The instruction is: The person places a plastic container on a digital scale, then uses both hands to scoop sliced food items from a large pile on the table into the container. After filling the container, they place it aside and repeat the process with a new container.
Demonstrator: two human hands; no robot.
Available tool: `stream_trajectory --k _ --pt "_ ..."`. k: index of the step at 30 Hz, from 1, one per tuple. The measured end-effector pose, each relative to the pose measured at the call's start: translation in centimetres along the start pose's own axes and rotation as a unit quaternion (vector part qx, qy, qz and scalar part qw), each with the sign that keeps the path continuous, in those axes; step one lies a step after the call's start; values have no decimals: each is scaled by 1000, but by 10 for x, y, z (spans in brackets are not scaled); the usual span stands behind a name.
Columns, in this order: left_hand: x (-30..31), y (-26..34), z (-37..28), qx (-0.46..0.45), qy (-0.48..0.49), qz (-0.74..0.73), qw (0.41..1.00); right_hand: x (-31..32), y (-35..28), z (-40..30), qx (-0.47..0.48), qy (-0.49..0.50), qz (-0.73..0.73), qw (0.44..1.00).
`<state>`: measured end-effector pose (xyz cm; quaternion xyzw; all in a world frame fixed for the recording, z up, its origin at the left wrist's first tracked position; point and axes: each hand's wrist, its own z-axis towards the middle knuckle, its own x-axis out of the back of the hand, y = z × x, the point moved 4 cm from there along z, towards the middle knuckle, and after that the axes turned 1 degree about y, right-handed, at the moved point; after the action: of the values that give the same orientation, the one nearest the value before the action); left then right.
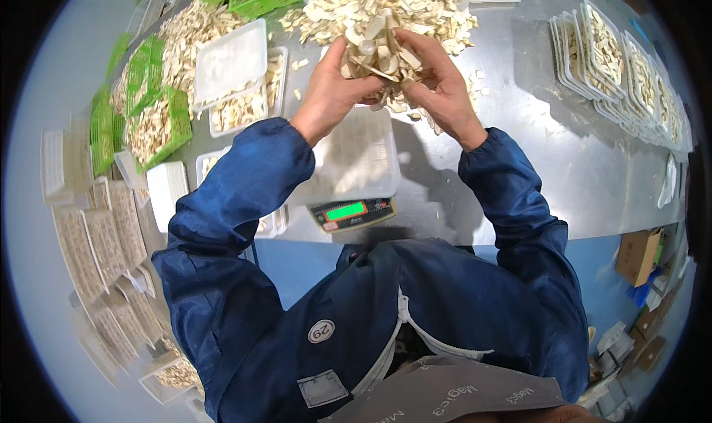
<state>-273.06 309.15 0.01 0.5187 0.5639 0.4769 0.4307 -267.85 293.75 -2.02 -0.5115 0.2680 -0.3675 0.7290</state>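
My left hand [336,86] and my right hand [442,84] hold a bunch of pale dried slices [384,56] between them, perhaps mushroom slices. The bunch is in front of the near edge of a large heap [389,0] of the same slices. Below my hands, nearer my body, a translucent plastic tray [361,161] rests on a digital scale [353,214] with a lit green display. My hands hide part of the heap, and the undersides of the fingers are partly out of sight.
Lidded and open plastic trays [231,61] of slices stand at the left, beside green plastic baskets [158,128] and another heap [192,34]. Filled trays [603,56] stand in overlapping rows on the right of the metal table [534,189]. Loose slices lie near my right hand.
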Motion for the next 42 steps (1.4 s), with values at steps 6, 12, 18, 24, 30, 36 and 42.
stream_trajectory --k 6,12,18,24,30,36,42 --pt "57 -33 -95 47 64 -11 997 -93 10 -42 -54 -70 69 994" --pt "94 -86 -120 -57 46 156 985 -109 29 -68 -60 -138 56 987" --pt "106 -77 -136 -141 25 373 917 -96 20 -75 37 -214 -210 953" --pt "133 -84 -144 -26 62 139 988 -71 -16 -80 68 -169 -265 947" --pt "139 -63 -157 35 123 -53 990 -4 -21 -116 -30 22 -117 992" --pt "134 -43 -156 8 115 -109 987 20 -11 -153 -84 58 -105 989" --pt "125 -34 -143 -3 106 -86 991 27 -9 -166 -96 64 -138 984"
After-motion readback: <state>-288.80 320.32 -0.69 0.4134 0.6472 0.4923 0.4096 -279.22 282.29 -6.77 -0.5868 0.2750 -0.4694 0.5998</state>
